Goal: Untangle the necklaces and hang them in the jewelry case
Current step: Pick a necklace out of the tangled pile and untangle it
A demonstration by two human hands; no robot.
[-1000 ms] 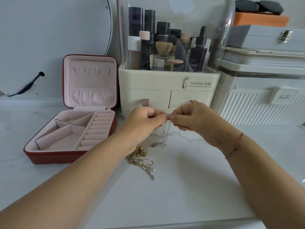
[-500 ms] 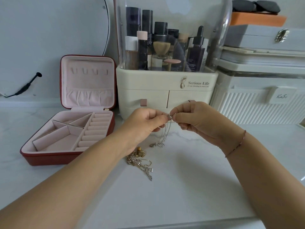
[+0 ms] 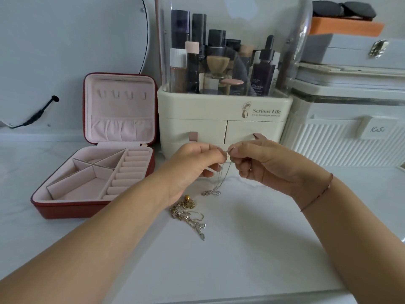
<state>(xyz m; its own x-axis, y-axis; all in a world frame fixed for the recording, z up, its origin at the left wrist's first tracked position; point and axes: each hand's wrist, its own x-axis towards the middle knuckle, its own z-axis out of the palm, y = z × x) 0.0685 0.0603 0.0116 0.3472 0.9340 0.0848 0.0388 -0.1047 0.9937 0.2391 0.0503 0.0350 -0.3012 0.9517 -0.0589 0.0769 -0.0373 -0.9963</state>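
A silver necklace (image 3: 221, 179) is pinched at its top by the left hand (image 3: 197, 164) and right hand (image 3: 263, 163) over the middle of the tabletop (image 3: 252, 249), pendant grazing the surface. Pulled too hard, the chain could be snapped or dropped onto the tangled pile (image 3: 186, 212).

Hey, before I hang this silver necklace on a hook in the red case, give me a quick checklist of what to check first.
1. Jewelry case open, lid upright: ok.
2. Hooks in the lid bare: ok.
3. Left hand and right hand both pinch the top of the silver necklace: ok.
4. Its pendant lies on the table, apart from the gold pile: ok.
5. Clasp open or closed: cannot tell, the hands hide it.
6. Other necklaces untangled: not ok, the gold pile is one knot.
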